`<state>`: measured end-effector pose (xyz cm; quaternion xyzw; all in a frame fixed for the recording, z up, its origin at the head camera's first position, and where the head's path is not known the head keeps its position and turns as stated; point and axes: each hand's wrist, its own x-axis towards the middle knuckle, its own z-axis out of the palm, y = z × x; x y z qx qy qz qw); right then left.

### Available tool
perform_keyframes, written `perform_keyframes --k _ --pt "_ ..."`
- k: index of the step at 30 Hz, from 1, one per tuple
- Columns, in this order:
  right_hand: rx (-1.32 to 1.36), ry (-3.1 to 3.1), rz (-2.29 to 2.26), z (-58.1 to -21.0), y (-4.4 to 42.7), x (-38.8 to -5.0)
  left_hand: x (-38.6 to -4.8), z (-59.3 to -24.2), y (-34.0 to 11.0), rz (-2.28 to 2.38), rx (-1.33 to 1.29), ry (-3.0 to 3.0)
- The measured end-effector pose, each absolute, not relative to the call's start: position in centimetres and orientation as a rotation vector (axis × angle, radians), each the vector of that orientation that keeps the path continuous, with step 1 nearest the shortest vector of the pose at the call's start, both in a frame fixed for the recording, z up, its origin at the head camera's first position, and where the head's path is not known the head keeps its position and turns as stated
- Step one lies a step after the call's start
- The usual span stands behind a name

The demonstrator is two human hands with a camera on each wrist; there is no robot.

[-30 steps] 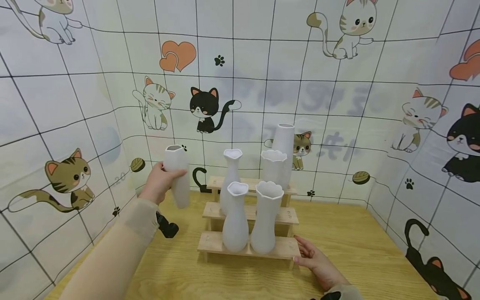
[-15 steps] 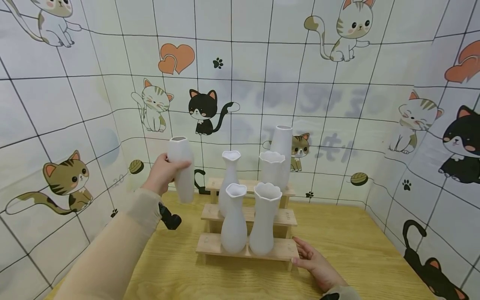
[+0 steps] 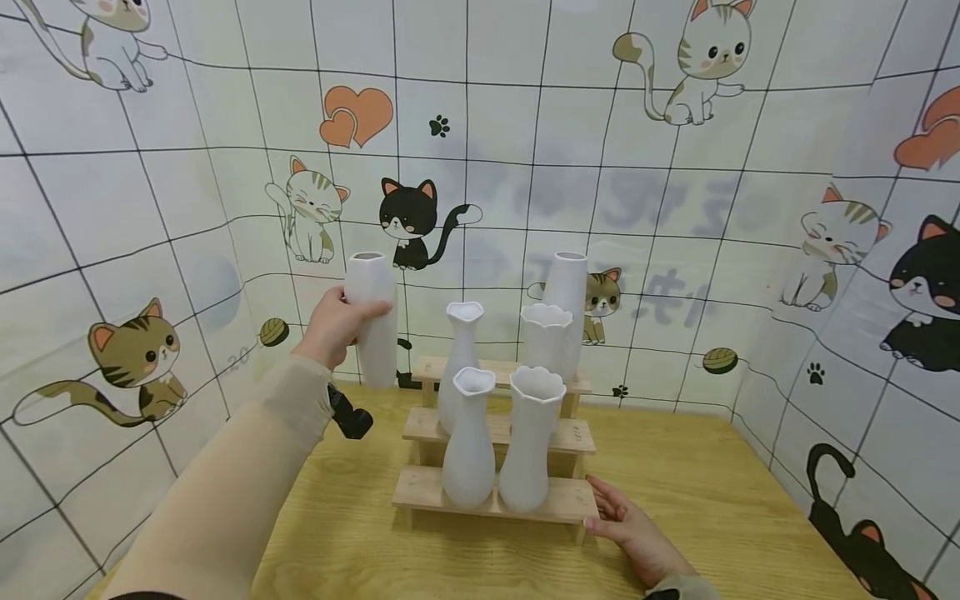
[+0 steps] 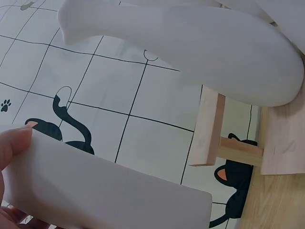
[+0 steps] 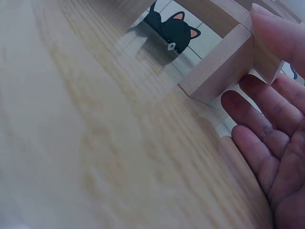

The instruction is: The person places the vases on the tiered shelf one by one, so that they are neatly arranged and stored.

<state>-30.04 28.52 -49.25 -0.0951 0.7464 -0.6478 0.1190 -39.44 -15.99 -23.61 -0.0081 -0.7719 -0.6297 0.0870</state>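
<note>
My left hand (image 3: 333, 325) holds a white vase (image 3: 377, 342) with an angular rim, thumb across its front. This vase is upright, in the air left of the stand's top step. In the left wrist view the held vase (image 4: 109, 191) lies across the bottom, apart from another white vase (image 4: 209, 52). My right hand (image 3: 633, 529) grips the right end of the three-step wooden stand (image 3: 566, 497); in the right wrist view the thumb is over the shelf and fingers are by the leg (image 5: 219, 67). On the lowest step are a bulbous vase (image 3: 468, 467) and a scalloped-rim vase (image 3: 528, 450).
Higher on the stand are a slim vase (image 3: 459, 358) at left, a scalloped vase (image 3: 546, 342) at right and a tall plain vase (image 3: 567, 283) behind it. The stand is on a wood-grain table (image 3: 675, 467). Cat-patterned walls (image 3: 495, 117) close in the back and sides.
My left hand has raised the vase and carried it rightward, closer to the stand's top step. The right hand has stayed at the stand's lower right end.
</note>
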Motion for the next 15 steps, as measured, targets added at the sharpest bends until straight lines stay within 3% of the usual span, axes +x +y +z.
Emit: perform_keyframes --k 15 --pt "-0.279 2.166 -1.902 -49.2 28.5 -30.0 -40.2 -21.6 -14.0 -1.881 -0.045 -2.294"
